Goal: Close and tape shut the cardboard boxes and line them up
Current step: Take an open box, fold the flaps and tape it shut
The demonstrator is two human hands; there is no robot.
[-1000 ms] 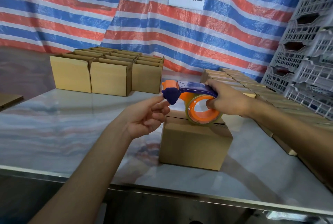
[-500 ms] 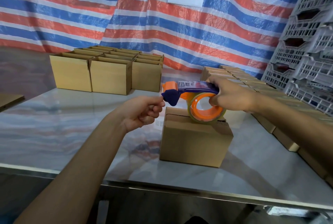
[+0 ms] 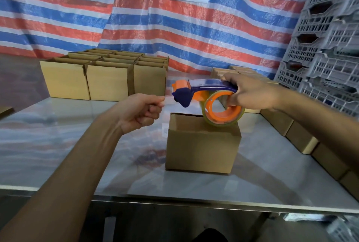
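Dead center on the table sits the box I'm sealing, and I can't see any tape on it. Its top doesn't look flat to me. On the left side a flap seems to dip inward, though the roll hides the right part.

Just above the box, my right hand is wrapped round the handle of the tape dispenser. The tape roll hangs over the box's far right corner, touching or nearly, can't tell. Up and left of the box top, my left hand is clenched, thumb and forefinger pinching the tape end just off the dispenser's nose. The tape's clear, so it's only a faint sheen.

How I'd do this bit well, for what it's worth:
- Push that sagging flap level first, or the strip bridges a dip and peels.
- Pull out enough tape to hang down the box's left side, then stick that tail before dragging across.
- Keep the strip taut and centered on the seam.
- Watch out, the box looks light. It'll probably slide, so press down while pulling.

Behind the box to the left are open boxes waiting their turn. Right of it a row of closed boxes runs toward me, so that's probably where this one goes. Grey crates are stacked beyond those.
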